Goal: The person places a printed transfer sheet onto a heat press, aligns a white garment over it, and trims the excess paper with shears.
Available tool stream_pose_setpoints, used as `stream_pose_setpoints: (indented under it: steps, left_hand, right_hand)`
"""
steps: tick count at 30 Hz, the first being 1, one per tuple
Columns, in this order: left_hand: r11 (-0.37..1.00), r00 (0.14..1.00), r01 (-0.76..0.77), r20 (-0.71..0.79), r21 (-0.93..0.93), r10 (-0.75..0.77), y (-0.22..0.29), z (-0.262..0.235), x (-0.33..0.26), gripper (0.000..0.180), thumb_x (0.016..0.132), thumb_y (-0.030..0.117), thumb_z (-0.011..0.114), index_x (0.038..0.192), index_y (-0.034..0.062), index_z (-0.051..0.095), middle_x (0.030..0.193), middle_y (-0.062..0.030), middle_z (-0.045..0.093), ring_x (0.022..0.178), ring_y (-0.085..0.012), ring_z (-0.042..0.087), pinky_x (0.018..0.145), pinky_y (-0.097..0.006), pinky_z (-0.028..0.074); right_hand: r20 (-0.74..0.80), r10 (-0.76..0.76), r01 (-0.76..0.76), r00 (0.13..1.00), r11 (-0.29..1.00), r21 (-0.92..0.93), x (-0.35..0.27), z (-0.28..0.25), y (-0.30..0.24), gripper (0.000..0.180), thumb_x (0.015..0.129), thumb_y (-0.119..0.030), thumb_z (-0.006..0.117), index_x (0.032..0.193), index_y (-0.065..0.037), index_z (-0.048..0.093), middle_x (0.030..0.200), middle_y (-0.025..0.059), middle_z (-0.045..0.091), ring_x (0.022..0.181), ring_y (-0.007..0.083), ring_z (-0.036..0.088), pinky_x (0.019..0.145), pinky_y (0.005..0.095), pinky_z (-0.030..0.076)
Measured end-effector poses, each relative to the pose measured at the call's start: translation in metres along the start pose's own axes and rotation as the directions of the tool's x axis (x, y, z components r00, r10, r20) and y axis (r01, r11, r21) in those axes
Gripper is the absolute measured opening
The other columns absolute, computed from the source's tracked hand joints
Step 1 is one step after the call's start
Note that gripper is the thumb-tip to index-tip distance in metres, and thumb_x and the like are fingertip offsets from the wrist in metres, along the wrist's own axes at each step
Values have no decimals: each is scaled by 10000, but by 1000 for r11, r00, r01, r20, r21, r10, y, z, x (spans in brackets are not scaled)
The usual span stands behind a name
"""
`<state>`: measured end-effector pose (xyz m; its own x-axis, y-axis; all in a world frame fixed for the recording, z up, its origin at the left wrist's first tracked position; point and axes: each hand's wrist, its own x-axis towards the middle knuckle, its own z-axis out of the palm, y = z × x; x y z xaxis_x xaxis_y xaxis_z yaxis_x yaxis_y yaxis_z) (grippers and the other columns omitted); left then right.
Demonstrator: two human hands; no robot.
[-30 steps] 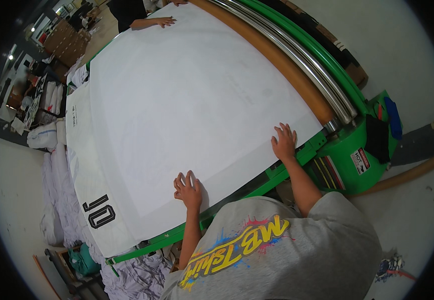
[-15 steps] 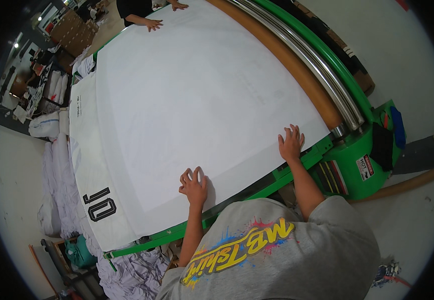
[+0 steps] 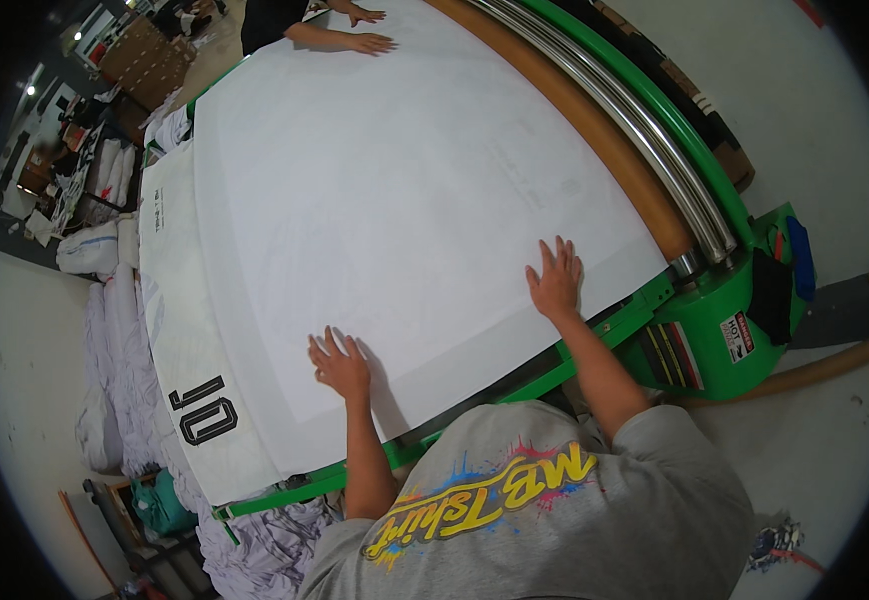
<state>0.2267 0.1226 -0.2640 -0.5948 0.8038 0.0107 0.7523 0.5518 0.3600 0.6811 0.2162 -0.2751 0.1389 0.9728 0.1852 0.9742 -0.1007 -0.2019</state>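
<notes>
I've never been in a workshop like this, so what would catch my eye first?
A huge white sheet covers a green-framed machine table, with the person's left hand and right hand pressed flat on its near edge. A brown padded roller and shiny steel rollers run along the right side.

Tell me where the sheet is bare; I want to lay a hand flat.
The white sheet lies bare between the left hand, right hand and a co-worker's hands at the far end. The orange roller borders one side; the floor beside the garment piles is crowded.
</notes>
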Motion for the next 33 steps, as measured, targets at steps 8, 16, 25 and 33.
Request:
stream_pose_setpoints:
  steps: [8,16,25,33]
  left_hand:
    - [959,983,169,29,227,-180,-33,-13,-12,673,1154,532,457,1786,359,303,1908,-39,84,1749,-355,43,1244,-843,92]
    - [949,978,186,50,253,-205,-26,-13,-9,694,1145,502,479,1791,336,286,1908,-47,69,1749,-359,31,1246,-838,102]
    - [985,998,58,11,160,-61,64,35,30,680,1111,393,592,1736,241,374,1840,-133,257,1719,-349,169,1256,-746,177]
    - [836,848,-511,41,-200,528,322,131,115,568,1105,379,629,1594,93,589,1754,-167,435,1651,-368,353,1306,-605,231]
  right_hand:
    - [115,-69,65,991,997,37,-13,-12,-22,744,1113,-472,596,1752,-160,377,1836,211,250,1705,431,195,1359,619,192]
    - [85,-74,72,994,997,32,-7,-15,-18,753,1077,-471,632,1724,-148,422,1802,213,315,1680,429,250,1338,622,225]
    - [205,-44,-15,978,960,279,65,-26,12,405,1031,-396,712,1280,-80,755,1291,187,694,1270,408,616,1037,569,508]
    - [-116,-69,94,991,971,222,254,24,50,459,1034,-318,731,1396,-37,701,1400,182,654,1353,409,586,1156,552,466]
